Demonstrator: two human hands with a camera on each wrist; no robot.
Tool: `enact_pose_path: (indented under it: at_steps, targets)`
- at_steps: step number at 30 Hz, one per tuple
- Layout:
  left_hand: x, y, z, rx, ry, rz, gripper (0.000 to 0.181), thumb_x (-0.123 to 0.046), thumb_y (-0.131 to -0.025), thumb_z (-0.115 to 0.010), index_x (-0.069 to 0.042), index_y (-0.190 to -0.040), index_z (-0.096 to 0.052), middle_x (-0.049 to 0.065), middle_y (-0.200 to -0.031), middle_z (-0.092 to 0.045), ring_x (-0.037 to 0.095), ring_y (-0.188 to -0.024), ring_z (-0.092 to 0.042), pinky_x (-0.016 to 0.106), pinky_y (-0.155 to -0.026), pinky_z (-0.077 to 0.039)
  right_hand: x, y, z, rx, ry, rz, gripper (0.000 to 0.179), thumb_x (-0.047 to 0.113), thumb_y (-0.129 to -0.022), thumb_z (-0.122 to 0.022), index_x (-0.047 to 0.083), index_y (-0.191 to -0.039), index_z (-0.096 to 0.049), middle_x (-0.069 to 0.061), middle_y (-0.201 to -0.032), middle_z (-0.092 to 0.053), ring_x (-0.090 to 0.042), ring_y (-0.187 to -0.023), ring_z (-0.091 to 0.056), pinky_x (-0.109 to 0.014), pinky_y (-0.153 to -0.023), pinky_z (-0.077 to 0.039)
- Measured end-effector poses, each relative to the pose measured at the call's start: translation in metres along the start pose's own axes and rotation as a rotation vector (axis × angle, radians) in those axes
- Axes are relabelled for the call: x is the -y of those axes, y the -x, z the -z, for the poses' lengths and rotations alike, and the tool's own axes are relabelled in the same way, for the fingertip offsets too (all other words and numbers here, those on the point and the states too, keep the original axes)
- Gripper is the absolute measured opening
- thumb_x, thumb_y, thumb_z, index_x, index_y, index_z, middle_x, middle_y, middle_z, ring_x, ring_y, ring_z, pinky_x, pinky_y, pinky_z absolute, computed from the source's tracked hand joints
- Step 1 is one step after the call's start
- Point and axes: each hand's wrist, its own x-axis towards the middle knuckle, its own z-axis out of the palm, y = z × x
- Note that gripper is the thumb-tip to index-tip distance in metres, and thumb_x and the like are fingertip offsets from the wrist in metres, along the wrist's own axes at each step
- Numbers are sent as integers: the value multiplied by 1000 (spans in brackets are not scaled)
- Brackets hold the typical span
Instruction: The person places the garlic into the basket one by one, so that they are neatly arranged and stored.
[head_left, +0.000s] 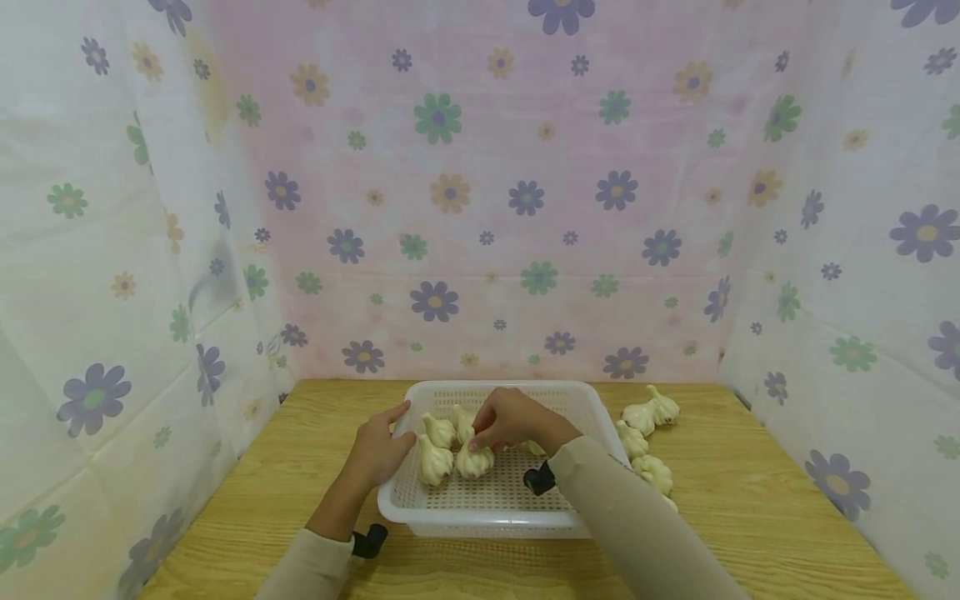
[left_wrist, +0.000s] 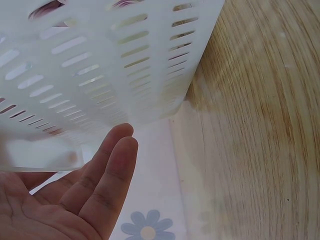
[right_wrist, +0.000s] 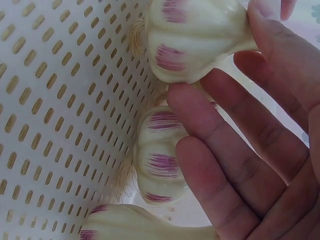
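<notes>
My left hand (head_left: 378,448) rests nearly straight-fingered at the white basket (head_left: 487,518)'s left rim. Right of it, inside, my angled-down right hand (head_left: 513,417) pinches a glossy garlic bulb (head_left: 475,461) by its neck, beside other bulbs (head_left: 435,462); its purple streaks, plain cream from the head, show at the right wrist.

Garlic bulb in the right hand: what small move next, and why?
I'd probably ease the garlic bulb onto the floor of the plastic basket and let go: the right hand holds it low inside, by the neck end, close to other garlic bulbs, while the left hand touches the left rim, seemingly steadying it.
</notes>
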Motion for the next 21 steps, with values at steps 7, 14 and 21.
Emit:
enact_pose_path:
  at_steps: [7,14,21]
  targets:
    - [1,-1,0,-1,4,-7,65,-17,-92,-60,-15,-156,-47,26,-138,-60,15,-47,-53,27,-49,-54,2,3,-1,39,-28,-10,18,25,-77,-92,19,-91,-83,5,-85,-77,-33,-80,-75,-48,-75,-64]
    - [2,-1,0,2,11,-15,66,-17,-92,-60,-14,-156,-47,27,-143,-58,20,-51,-60,28,-50,-55,1,5,-2,120,-36,-23,28,17,-76,-92,16,-102,-82,2,-91,-78,-23,-75,-75,-45,-74,-64]
    - [1,-1,0,-2,7,-12,66,-17,-92,-60,-13,-156,-47,27,-143,-58,23,-55,-66,29,-50,-56,-2,3,-5,196,17,0,35,16,-77,-91,22,-110,-82,6,-94,-77,-13,-81,-72,-38,-76,-63]
